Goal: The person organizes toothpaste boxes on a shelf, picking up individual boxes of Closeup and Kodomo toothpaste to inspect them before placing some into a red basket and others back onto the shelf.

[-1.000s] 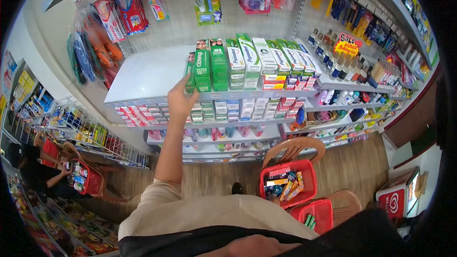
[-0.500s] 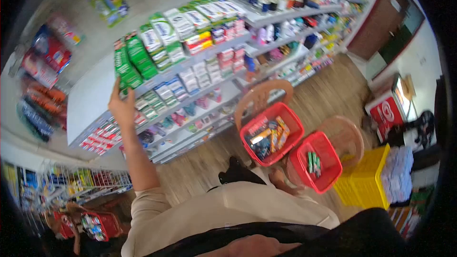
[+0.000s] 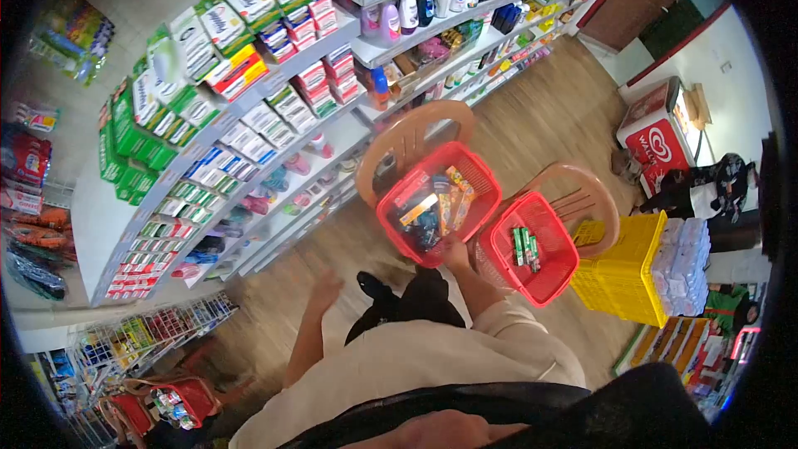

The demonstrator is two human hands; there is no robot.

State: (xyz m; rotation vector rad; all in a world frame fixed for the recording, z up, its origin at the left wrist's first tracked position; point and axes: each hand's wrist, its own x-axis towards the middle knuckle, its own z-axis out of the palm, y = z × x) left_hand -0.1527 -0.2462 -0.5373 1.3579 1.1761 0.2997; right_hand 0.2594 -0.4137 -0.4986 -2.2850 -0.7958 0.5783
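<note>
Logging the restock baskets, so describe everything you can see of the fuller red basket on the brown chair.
The red basket is plastic-looking, rectangular, with latticed walls and a solid rim. It sits upright on the seat of a brown chair. Mixed packets, orange, yellow and dark, fill it loosely. The right hand meets its near rim; a grip cannot be told. A second red basket stands beside it.

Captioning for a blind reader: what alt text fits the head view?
A person's right hand meets the near rim of a red basket of packaged goods on a chair, left hand open and empty below toothpaste shelves.
</note>
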